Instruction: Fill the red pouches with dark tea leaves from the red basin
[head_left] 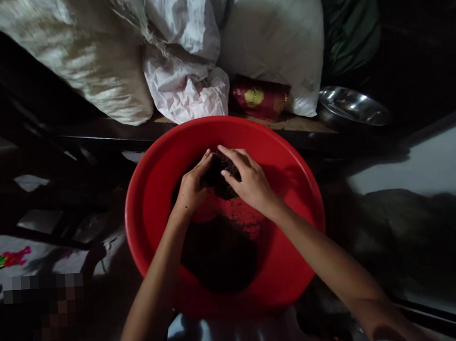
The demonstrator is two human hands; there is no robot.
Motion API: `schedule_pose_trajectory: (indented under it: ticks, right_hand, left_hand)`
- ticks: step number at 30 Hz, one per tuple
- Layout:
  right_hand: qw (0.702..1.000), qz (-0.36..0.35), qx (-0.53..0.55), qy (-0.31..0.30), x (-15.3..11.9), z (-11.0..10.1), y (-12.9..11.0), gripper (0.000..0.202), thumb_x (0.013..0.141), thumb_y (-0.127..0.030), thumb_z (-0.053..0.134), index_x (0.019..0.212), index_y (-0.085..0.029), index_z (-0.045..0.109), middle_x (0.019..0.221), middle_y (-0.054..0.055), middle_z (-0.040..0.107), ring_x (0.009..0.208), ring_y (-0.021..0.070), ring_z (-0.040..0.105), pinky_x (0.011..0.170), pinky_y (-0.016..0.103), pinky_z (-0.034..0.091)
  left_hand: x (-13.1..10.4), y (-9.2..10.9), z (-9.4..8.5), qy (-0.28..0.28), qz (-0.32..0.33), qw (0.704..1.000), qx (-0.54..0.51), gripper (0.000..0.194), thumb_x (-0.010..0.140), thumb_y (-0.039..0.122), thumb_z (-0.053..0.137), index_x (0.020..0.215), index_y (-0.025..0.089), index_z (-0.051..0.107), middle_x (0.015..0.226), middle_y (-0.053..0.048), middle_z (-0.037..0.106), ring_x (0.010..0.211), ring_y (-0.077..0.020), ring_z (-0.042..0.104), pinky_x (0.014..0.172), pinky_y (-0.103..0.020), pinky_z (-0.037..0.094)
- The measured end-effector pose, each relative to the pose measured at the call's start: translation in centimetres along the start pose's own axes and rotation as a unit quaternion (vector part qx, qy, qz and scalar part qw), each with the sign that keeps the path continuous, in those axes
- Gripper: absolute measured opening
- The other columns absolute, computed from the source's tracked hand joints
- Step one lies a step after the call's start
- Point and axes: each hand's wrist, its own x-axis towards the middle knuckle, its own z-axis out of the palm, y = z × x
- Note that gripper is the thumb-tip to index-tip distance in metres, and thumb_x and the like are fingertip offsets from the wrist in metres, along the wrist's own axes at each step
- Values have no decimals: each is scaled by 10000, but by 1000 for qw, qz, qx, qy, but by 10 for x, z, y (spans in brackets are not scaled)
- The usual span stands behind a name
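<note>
A large red basin (288,151) fills the middle of the view. Dark, crumbly material (225,183) lies in its far half, between my two hands. My left hand (195,183) is curved round the left side of this material, its fingertips pointing forward. From the right, my right hand (247,177) cups the same material with fingers and thumb spread over it. Loose dark crumbs dot the basin floor below my right hand. A very dark area covers the near part of the basin; whether it is material or shadow is hard to tell.
Behind the basin, white sacks (186,85) and a cream sack (102,70) stand on a dark ledge. A red packet (261,97) leans there beside a metal bowl (353,105). A pink and green object (13,257) lies at the left. Part of a person shows at lower left.
</note>
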Motion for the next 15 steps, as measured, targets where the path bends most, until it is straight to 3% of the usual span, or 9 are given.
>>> schedule_pose_trajectory:
  ticks: [2, 5, 7, 12, 15]
  right_hand:
    - [993, 71, -91, 39, -10, 4, 13, 486, 1028, -281, 603, 1510, -225, 594, 1378, 169, 639, 1259, 324, 627, 1035, 484, 567]
    - [970, 162, -169, -63, -23, 6, 31, 289, 1058, -338, 568, 1130, -173, 794, 1038, 155, 760, 929, 281, 713, 800, 376, 554]
    - [962, 179, -176, -112, -20, 0, 39, 369, 1088, -313, 496, 922, -176, 796, 895, 124, 781, 777, 229, 704, 718, 318, 491]
    - [970, 152, -188, -34, 8, -29, 49, 364, 1077, -314, 487, 874, -180, 759, 908, 120, 799, 788, 221, 700, 709, 315, 408]
    - [973, 163, -150, -67, 11, -36, 55, 341, 1074, -341, 494, 919, -189, 757, 922, 119, 793, 855, 256, 719, 760, 337, 452]
  left_hand:
    - [1, -3, 0, 7, -7, 1000, -5, 1003, 655, -37, 496, 1623, 226, 480, 1703, -92, 398, 1577, -279, 388, 1308, -529, 339]
    - [3, 0, -6, -18, -17, 1000, 15, 969, 623, -41, 482, 1552, 218, 582, 1659, -86, 450, 1516, -293, 475, 1269, -516, 409]
    - [10, 9, -15, -40, -35, 998, 22, 912, 609, -34, 480, 1460, 228, 678, 1615, -67, 499, 1468, -305, 532, 1213, -504, 488]
    - [40, 39, -41, -70, -79, 994, -26, 651, 678, 61, 524, 1251, 180, 810, 1480, -97, 652, 1458, -333, 554, 1212, -512, 484]
    - [48, 46, -50, -107, -116, 987, -39, 456, 779, 139, 593, 1162, 158, 841, 1354, -120, 743, 1445, -359, 577, 1196, -521, 505]
